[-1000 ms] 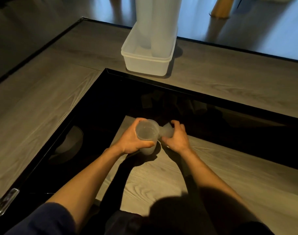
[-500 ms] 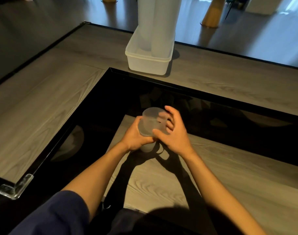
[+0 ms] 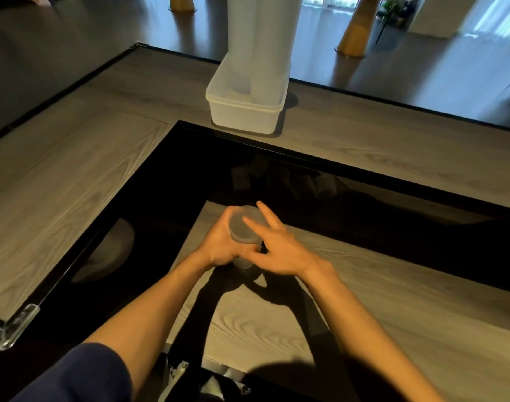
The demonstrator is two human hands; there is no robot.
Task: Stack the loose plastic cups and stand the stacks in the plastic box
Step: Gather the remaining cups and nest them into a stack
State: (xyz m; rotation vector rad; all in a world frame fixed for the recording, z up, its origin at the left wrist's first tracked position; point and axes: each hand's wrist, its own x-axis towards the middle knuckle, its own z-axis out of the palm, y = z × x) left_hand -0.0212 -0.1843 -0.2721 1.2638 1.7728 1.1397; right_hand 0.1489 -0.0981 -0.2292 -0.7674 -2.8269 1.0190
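Cups (image 3: 243,232) upright (mouth tilted camera-ward).

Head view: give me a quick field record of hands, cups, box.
left hand: wrapped around the short cup stack, grip closed on its side
right hand: fingers spread over the stack's top and right side, touching it
short cup stack: translucent, held just above the lower wood surface
plastic box: on the far wooden ledge, open top
tall cup stacks: two, standing in the box, tops out of frame
loose cups: faint shapes in the dark recess, unclear
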